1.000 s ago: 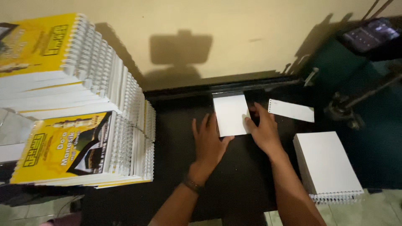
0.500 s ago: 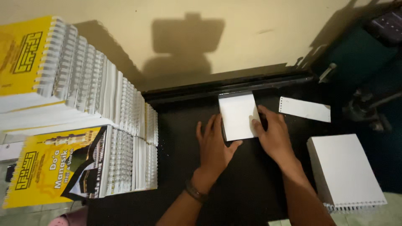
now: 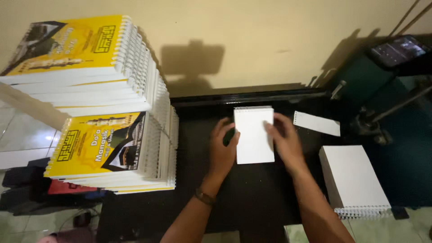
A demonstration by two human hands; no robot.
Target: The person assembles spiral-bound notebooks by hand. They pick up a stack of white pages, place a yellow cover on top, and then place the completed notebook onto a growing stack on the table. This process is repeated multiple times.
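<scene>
A small white spiral-bound booklet lies flat on the black work surface, its wire binding toward the wall. My left hand rests against the booklet's left edge with fingers spread. My right hand presses on its right edge. Both hands touch the booklet from the sides; neither lifts it.
Two tall stacks of yellow-covered spiral booklets stand at the left. A loose punched white sheet lies right of the booklet. A stack of white spiral pads sits at the right. A dark green machine stands at the far right.
The camera view has shifted slightly. My hands have stayed at the booklet's sides, and the booklet sits in nearly the same place on the black surface.
</scene>
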